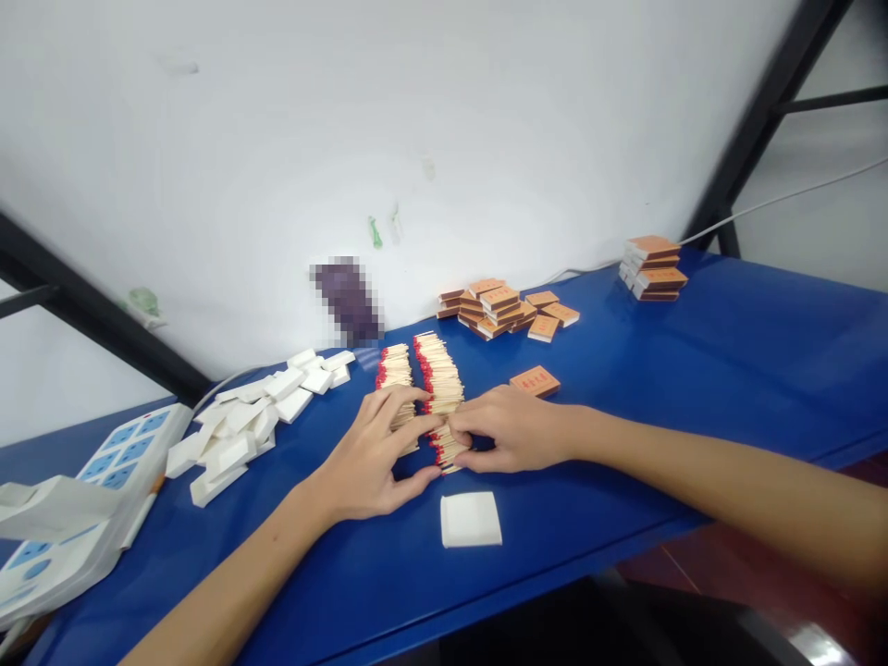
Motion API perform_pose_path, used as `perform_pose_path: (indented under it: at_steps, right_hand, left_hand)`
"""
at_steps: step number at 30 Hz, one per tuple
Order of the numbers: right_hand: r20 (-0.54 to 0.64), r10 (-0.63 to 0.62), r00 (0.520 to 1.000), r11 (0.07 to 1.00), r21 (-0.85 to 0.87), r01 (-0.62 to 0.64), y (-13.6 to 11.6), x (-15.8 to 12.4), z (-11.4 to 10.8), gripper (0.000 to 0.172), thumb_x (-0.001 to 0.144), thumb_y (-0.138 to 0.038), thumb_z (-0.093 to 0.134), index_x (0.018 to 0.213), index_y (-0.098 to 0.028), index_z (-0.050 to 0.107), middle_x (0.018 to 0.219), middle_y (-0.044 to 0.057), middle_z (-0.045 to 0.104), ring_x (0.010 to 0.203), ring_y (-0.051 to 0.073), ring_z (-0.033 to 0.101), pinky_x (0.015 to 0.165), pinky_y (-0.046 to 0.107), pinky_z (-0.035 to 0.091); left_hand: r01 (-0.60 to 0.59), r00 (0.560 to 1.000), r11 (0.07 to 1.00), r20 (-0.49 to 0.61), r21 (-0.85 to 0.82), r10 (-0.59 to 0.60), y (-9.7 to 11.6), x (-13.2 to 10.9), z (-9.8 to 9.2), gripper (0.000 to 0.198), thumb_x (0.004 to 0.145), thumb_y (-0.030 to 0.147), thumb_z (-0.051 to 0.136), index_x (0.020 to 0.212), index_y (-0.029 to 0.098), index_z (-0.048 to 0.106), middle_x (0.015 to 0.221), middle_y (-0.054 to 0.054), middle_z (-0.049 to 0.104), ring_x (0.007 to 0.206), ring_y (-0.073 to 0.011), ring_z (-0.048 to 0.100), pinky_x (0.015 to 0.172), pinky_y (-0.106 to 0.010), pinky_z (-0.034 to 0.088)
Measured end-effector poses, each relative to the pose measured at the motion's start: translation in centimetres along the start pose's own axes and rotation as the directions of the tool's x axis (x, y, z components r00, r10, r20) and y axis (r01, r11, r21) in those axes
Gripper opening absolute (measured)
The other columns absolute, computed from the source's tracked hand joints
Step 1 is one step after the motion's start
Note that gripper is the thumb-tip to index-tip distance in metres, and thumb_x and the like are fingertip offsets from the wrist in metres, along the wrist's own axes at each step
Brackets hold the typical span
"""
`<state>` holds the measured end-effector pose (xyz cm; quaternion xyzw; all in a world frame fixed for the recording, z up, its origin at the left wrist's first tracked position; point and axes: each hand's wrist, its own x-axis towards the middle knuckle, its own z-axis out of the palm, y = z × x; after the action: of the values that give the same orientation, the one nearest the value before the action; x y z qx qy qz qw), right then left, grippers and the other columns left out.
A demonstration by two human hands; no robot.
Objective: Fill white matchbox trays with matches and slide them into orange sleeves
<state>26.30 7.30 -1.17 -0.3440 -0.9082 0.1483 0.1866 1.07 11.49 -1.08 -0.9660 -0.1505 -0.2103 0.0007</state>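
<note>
Two rows of red-headed matches lie on the blue table, a left row (395, 367) and a longer right row (438, 365). At the near end of the right row, my left hand (367, 458) has its thumb and fingers curved around a bunch by the heads. My right hand (517, 428) closes thumb and index finger on the bare stick ends of that bunch. Its other fingers are folded and partly hidden. Just below the hands lies a white matchbox tray (472, 520); its inside cannot be made out. One orange matchbox (536, 380) rests behind my right wrist.
White matchbox trays (242, 416) are heaped at left, beside a white power strip (131, 453). Orange matchboxes (492, 305) form a pile by the wall, and a stack of matchboxes (652, 268) stands farther right. A blurred purple patch (349, 298) shows against the wall.
</note>
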Motion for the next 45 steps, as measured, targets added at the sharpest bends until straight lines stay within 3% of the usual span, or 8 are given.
perform_pose_path:
  at_steps: [12,22,36,45]
  right_hand:
    - [0.012,-0.006,1.0,1.0,0.003,0.006,-0.39,-0.18,-0.32,0.023,0.093,-0.035,0.06,0.08,-0.018,0.053,0.076,-0.001,0.057,0.067,0.012,0.05,0.062,0.025,0.031]
    - [0.026,-0.018,1.0,1.0,-0.01,0.019,-0.03,-0.11,-0.14,0.016,0.097,-0.024,0.052,0.082,-0.018,0.054,0.078,0.0,0.058,0.068,0.013,0.05,0.064,0.025,0.033]
    - [0.005,0.016,1.0,1.0,0.012,-0.016,-0.1,0.07,0.13,0.013,0.094,-0.023,0.054,0.082,-0.018,0.054,0.079,-0.001,0.06,0.066,0.011,0.047,0.062,0.025,0.028]
    - [0.029,0.023,0.999,0.999,0.035,-0.024,-0.44,0.02,-0.28,0.013,0.091,-0.023,0.057,0.079,-0.018,0.055,0.078,-0.001,0.06,0.067,0.012,0.051,0.062,0.025,0.031]
  left_hand:
    - [0.019,1.0,0.996,0.008,0.085,-0.019,-0.81,-0.26,-0.11,0.04,0.093,0.032,0.062,0.131,0.022,0.056,0.143,-0.016,0.045,0.135,-0.0369,0.039,0.108,-0.058,0.035]
    - [0.018,0.999,0.998,0.045,0.057,-0.021,-0.76,-0.16,-0.2,0.043,0.093,0.035,0.063,0.134,0.022,0.055,0.148,-0.016,0.044,0.135,-0.0368,0.04,0.108,-0.058,0.034]
    - [0.022,0.999,0.998,0.041,0.064,-0.025,-0.64,0.04,-0.02,0.047,0.093,0.047,0.064,0.133,0.024,0.058,0.148,-0.017,0.044,0.135,-0.0383,0.04,0.109,-0.06,0.035]
    - [0.035,0.997,0.996,0.063,0.087,-0.041,-0.72,-0.12,-0.13,0.044,0.095,0.04,0.062,0.134,0.022,0.057,0.149,-0.018,0.041,0.137,-0.0383,0.038,0.109,-0.059,0.034]
